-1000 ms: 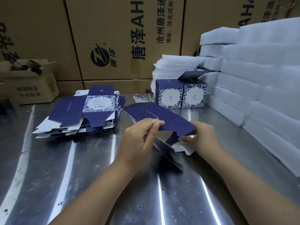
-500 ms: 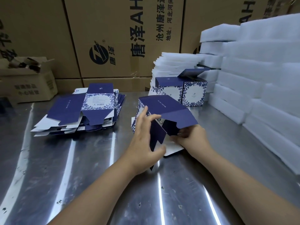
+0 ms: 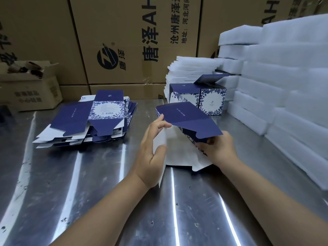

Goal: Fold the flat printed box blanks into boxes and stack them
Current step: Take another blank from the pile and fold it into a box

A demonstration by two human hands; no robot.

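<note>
Cartons [image 3: 124, 41] walled off the back and weren't going anywhere, so my first real worry was the foam sheets [image 3: 284, 89] stacked along the right. They were near enough to the working arm that one wide swing could've shoved a stack over. The steel table [image 3: 88, 201] looked slick too. The half-opened box blank [image 3: 186, 118] sat mid-table between both hands, with its white bottom flap seemingly resting on the metal, so pressing down at an angle could've made it skate instead of fold. Over on the left, the pile of flat blanks [image 3: 92, 119] was fanned out pretty messily, and a careless grab might've dragged several off at once. The two finished boxes [image 3: 197, 98] stood behind the blank, one with its lid flap sticking up, so anything stacked on that one would've sat crooked. The left hand [image 3: 150, 151] lay spread, fingers fairly straight against the white inner flap, and a rushed push could've creased the thin card off its score line. The right hand [image 3: 218, 150] pinched the blank's near corner with curled fingers, and too hard a squeeze there could've dented it.
</note>
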